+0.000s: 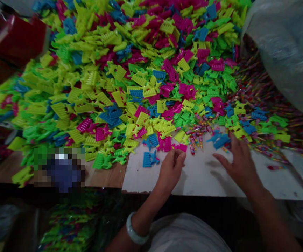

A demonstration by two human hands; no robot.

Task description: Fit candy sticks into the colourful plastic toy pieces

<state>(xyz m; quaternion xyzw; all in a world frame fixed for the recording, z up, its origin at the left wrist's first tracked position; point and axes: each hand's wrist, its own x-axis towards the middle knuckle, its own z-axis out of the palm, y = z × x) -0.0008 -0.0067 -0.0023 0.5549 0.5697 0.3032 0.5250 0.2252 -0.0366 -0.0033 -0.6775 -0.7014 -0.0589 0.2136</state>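
My left hand (pixel 171 168) is above the front of the white board, thumb and fingers curled together. A pink comb-like plastic piece (pixel 180 147) shows just beyond its fingertips; what the fingers hold, if anything, is hidden. To the left lies a blue comb-like piece (pixel 147 159) with ribs. My right hand (pixel 239 162) has its thumb spread away from the fingers. Close to its fingertips is a blurred blue comb-like piece (pixel 219 140); whether they touch is unclear. Small candy-like sticks in printed wrappers (pixel 192 145) lie between the hands.
A large heap of yellow, green, pink and blue pieces (pixel 93 80) covers the table's back and left. Many wrapped sticks (pixel 269 91) spill from a translucent bag (pixel 285 45) at right. A red object (pixel 12 42) stands at left. The white board's edge (pixel 206 194) faces me.
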